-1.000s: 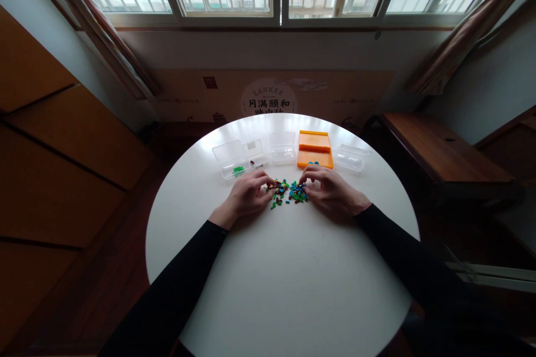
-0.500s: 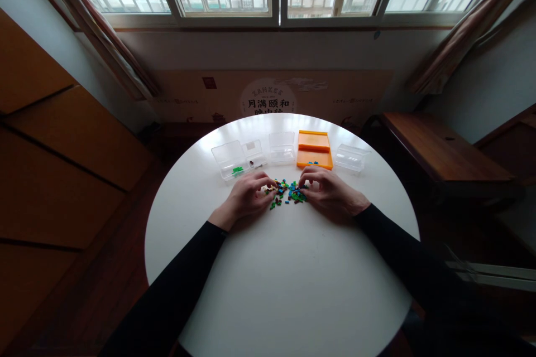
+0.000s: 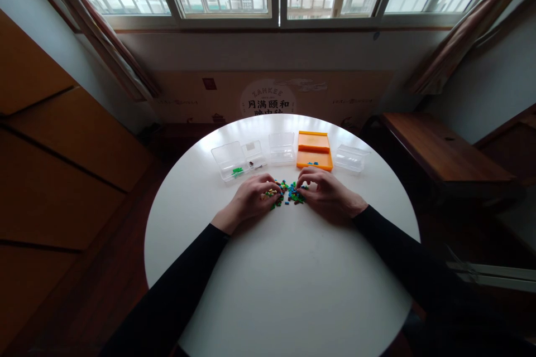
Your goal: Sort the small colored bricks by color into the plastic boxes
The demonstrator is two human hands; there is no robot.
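Note:
A pile of small toy bricks (image 3: pixel 295 195), green, blue, brown, red and yellow, lies loosely spread on the white table. My left hand (image 3: pixel 251 195) curves over the left side of the pile, thumb and index finger apart, with bricks showing between them. From the right, my right hand (image 3: pixel 330 191) reaches into the pile with thumb and index tips drawn close together. Whatever is between those tips is too small to make out. Beyond the hands, green bricks (image 3: pixel 237 171) lie in a clear plastic box (image 3: pixel 228 153), and blue bricks (image 3: pixel 313 163) in an orange box (image 3: pixel 314 142).
Behind the pile, a clear box (image 3: pixel 281 146) stands between the left clear box and the orange one. Another clear box (image 3: pixel 350 158) is at the right. The round white table (image 3: pixel 285 284) curves away at both sides, and a wooden bench (image 3: pixel 452 145) stands beyond it.
My left hand has shifted slightly to the right over the bricks. My right hand has moved slightly left, its fingertips deeper in the pile. The boxes have stayed put.

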